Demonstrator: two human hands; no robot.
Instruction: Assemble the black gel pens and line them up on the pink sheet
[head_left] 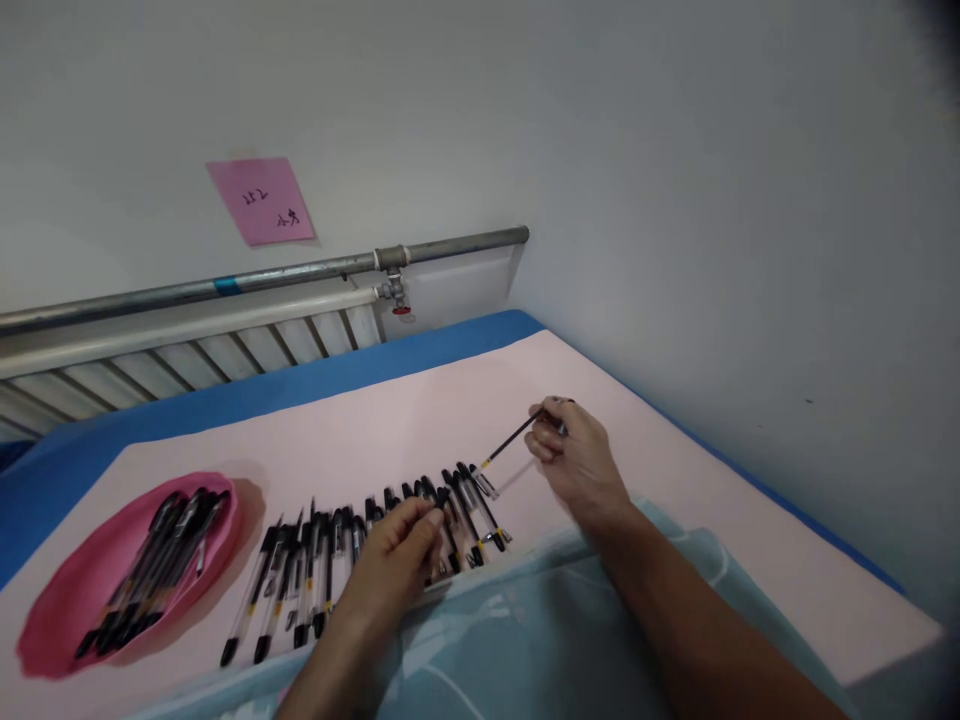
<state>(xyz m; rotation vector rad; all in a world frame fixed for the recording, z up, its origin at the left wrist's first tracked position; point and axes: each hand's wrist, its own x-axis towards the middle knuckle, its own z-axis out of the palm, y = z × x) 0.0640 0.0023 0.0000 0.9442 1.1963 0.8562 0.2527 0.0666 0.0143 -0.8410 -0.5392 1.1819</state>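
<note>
Pinched in my right hand [566, 445] is a thin black pen refill [514, 437], slanting down to the left, with a yellow band near its lower end. That end is over the right end of a row of black-capped clear pens [322, 565] lying side by side. My left hand [405, 545] is closed over the middle of the row, thumb and fingers together near a dark tip; what they hold, if anything, is partly hidden. Small clear and metallic pen parts [491, 537] lie among the pens at the right end.
A pink dish [56, 620] holding several black pens [161, 560] stands at the left. Pale pink sheeting [450, 410] covers the blue-edged table [360, 365]. A light blue patterned cloth [517, 640] is at the near edge. Behind are a radiator [180, 365], a pipe and walls.
</note>
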